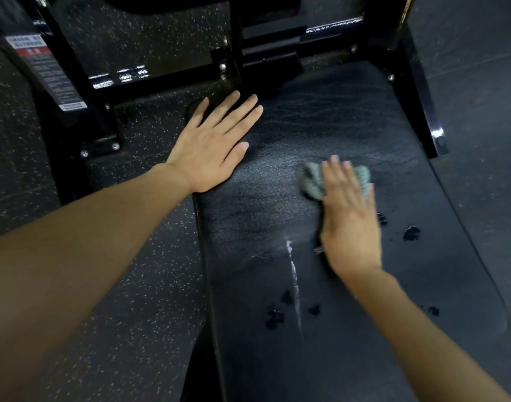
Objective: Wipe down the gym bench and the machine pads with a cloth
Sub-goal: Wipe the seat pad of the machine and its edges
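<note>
- Upper left of the frame: the black machine frame (74, 82), with its printed label (47, 63), stands just beside the bench pad (263, 198). A wide stroke carried past the pad's top edge could knock knuckles against the steel or its bolts.
- Left of centre: the left hand (210, 143) lies flat on the pad's upper-left corner, fingers straight and spread, holding nothing. If the surface under it is damp, the braced palm could slide off the edge toward the speckled floor (126, 285). It also covers a patch that may go unwiped.
- Lower centre: a whitish streak (293, 274) runs down the pad. It looks like residue, and short strokes higher up would miss it.
- Right of centre: the teal cloth (313, 182) sits bunched on the middle of the pad under the right hand (350, 221). That hand's fingers lie straight and close together, pressing the cloth down; the thumb is hidden. The hand is blurred, so it is probably mid-stroke. A bunched cloth pinned only by flat fingers could slip free or clean just a narrow band.
- Right side: torn spots (411, 233) in the cover could snag the cloth and rip wider.
</note>
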Demonstrator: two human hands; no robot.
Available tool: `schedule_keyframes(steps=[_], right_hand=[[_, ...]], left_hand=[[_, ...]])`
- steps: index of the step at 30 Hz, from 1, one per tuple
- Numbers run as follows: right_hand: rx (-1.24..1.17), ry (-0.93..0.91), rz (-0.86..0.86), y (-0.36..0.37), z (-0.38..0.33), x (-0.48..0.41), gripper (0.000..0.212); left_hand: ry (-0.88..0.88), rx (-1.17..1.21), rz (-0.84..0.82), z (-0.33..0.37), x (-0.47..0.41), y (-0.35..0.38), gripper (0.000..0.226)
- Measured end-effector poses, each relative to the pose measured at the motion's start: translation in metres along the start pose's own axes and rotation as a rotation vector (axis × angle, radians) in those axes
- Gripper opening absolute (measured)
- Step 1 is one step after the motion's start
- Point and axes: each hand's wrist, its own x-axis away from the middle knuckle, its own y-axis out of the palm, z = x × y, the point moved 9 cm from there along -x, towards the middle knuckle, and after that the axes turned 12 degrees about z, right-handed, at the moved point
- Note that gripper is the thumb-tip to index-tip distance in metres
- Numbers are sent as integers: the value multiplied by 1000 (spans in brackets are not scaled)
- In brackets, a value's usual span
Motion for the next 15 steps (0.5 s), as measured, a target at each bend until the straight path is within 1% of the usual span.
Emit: schedule_keyframes(steps=[3, 6, 8, 10, 13, 15], right_hand=[[43, 102, 6, -20, 63, -21, 65], [21, 207, 38, -26, 85, -29, 54], [12, 244, 85, -24, 77, -26, 54], [6, 243, 126, -19, 59, -19, 58], [-4, 142, 100, -7, 16, -2, 70], [-8, 27, 51, 3, -19, 14, 79]], left_hand=[[-29, -10, -11, 4, 2, 1, 63], [-67, -6, -1, 12, 4, 1, 64], [-88, -2, 2, 15, 6, 2, 65], [-108, -3, 4, 19, 7, 2, 66], [-126, -5, 6, 27, 9, 3, 67], [-131, -4, 10, 33, 10, 4, 66]])
